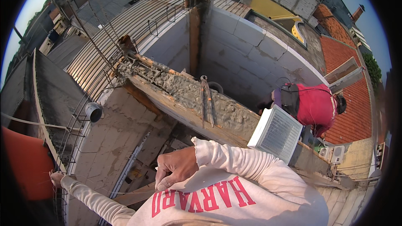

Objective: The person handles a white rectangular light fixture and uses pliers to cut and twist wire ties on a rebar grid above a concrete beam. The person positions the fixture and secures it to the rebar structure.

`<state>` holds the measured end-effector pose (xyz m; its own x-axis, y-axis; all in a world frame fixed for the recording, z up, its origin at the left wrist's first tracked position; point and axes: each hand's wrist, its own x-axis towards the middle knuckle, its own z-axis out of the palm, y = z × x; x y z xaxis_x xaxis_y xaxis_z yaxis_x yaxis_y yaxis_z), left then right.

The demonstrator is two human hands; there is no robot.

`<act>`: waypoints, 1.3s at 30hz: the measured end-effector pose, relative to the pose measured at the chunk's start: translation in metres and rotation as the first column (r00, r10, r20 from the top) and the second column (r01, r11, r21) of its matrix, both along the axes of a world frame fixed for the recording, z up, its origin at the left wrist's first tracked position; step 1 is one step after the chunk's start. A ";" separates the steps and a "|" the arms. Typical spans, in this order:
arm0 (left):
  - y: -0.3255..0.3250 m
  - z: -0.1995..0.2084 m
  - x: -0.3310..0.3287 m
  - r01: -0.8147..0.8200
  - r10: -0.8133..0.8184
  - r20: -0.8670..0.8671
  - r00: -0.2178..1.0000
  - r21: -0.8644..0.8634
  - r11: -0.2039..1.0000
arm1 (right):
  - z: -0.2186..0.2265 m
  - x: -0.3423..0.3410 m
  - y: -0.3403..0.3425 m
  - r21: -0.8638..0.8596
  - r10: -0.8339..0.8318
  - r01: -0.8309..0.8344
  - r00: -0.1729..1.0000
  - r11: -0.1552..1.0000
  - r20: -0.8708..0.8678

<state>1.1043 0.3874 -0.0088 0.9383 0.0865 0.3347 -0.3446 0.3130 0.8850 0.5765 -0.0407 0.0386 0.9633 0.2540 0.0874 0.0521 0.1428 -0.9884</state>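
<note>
My right hand is bent in front of my chest, its fingers pinched together. A thin pale cord runs leftward from its fingertips across my shirt. My left arm is stretched out to the far left. There my left hand is closed beside the upright rebar cage along the wall edge, with thin wire ends near it; what its fingers hold is too small to tell. Ahead of me lies a wooden beam form filled with rough wet concrete. A forked wooden or metal clamp straddles it.
A white louvred crate-like box stands on the form's right end. Beyond it a co-worker in a red shirt bends over. Block walls enclose a deep drop. Bent rebar rods rise at the left; a grey pipe sticks out below.
</note>
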 end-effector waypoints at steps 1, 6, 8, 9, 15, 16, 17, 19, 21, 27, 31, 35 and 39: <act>-0.020 0.005 0.023 -0.262 0.265 -0.162 0.950 0.044 0.964 | -0.006 0.000 -0.004 -0.321 0.067 -0.076 0.997 0.944 -0.041; -0.127 0.065 0.019 -0.704 0.810 -0.366 0.458 0.407 0.582 | -0.026 0.006 -0.040 -0.814 -0.786 0.550 0.581 0.186 0.212; -0.144 0.083 0.016 -0.709 0.887 -0.392 0.242 0.552 0.438 | 0.022 -0.002 -0.045 -0.324 -0.761 0.743 0.642 0.585 0.097; -0.144 0.082 0.019 -0.684 0.879 -0.391 0.273 0.563 0.464 | 0.029 -0.007 -0.045 -0.294 -0.664 0.656 0.743 0.695 0.086; -0.072 0.007 0.050 -0.191 0.195 -0.314 0.929 0.045 0.981 | -0.019 -0.030 -0.037 -0.916 -0.559 0.360 0.803 0.178 0.207; -0.074 0.005 0.061 -0.227 0.241 -0.348 0.906 0.082 0.970 | -0.030 -0.029 -0.045 -0.811 -0.658 0.574 0.567 -0.115 0.494; -0.089 0.016 0.093 -0.487 0.633 -0.426 0.647 0.407 0.772 | -0.013 -0.025 -0.053 -0.684 -0.748 0.715 0.532 0.146 0.396; -0.085 -0.018 0.120 -0.451 0.674 -0.366 0.642 0.531 0.718 | 0.047 -0.035 -0.061 -0.213 -0.856 0.852 0.506 0.478 0.106; -0.059 -0.042 0.152 -0.368 0.605 -0.292 0.741 0.578 0.729 | 0.062 -0.048 -0.060 -0.294 -0.512 0.502 0.858 0.813 0.049; -0.073 -0.086 0.194 -0.172 0.307 -0.288 0.907 0.412 0.895 | 0.041 -0.061 -0.068 -0.917 -0.673 0.354 0.726 0.185 0.144; -0.060 -0.082 0.218 0.134 -0.090 -0.250 0.964 0.168 0.977 | 0.096 -0.081 -0.076 -0.179 -0.554 0.564 0.826 0.806 0.104; -0.077 -0.077 0.212 0.052 -0.021 -0.187 0.982 0.160 0.986 | 0.067 -0.085 -0.062 -0.856 -0.429 0.030 0.874 0.516 -0.228; -0.134 -0.080 0.157 -0.041 0.111 -0.186 0.976 0.346 0.937 | 0.063 -0.086 -0.087 -0.698 -0.794 0.708 0.486 0.112 0.366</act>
